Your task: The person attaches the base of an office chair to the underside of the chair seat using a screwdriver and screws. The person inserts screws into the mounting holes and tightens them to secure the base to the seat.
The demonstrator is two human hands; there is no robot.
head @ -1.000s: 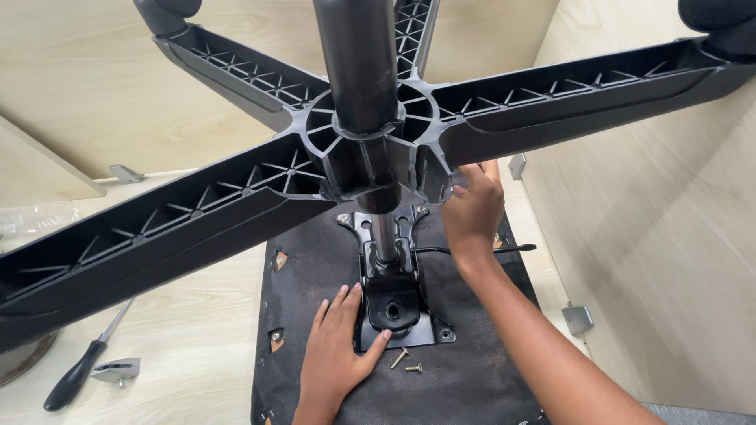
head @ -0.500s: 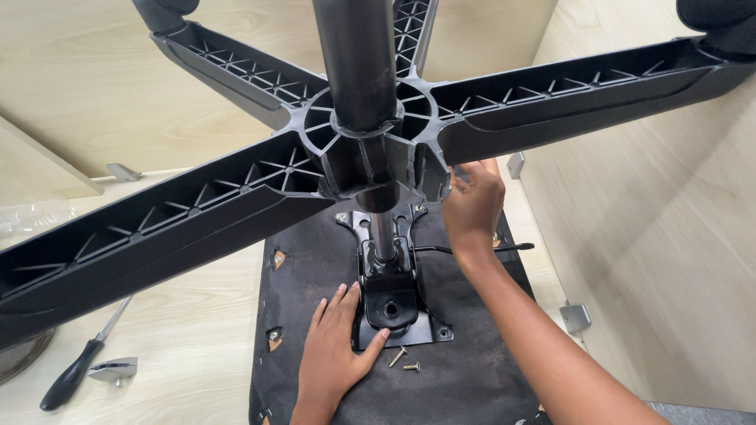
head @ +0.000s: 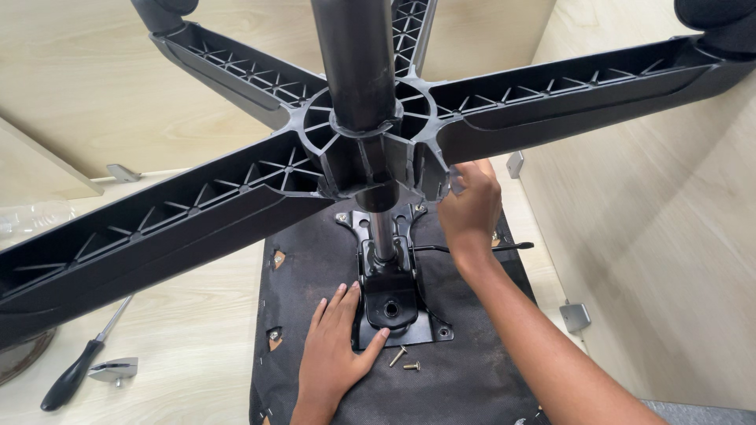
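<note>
Pale wooden flooring is being covered by an upturned chair seat (head: 465, 378); the left hand (head: 335, 358), fingers spread, is being pressed flat at the mounting plate's (head: 394, 315) eight o'clock, while the right hand (head: 470, 208) is being curled closed on the star base (head: 370, 149) at four o'clock.

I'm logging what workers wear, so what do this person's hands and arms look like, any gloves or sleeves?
Both are bare: the left hand and right hand have no gloves, rings or watch showing, and the right forearm shows no sleeve. Nails are short and unpainted.
</note>
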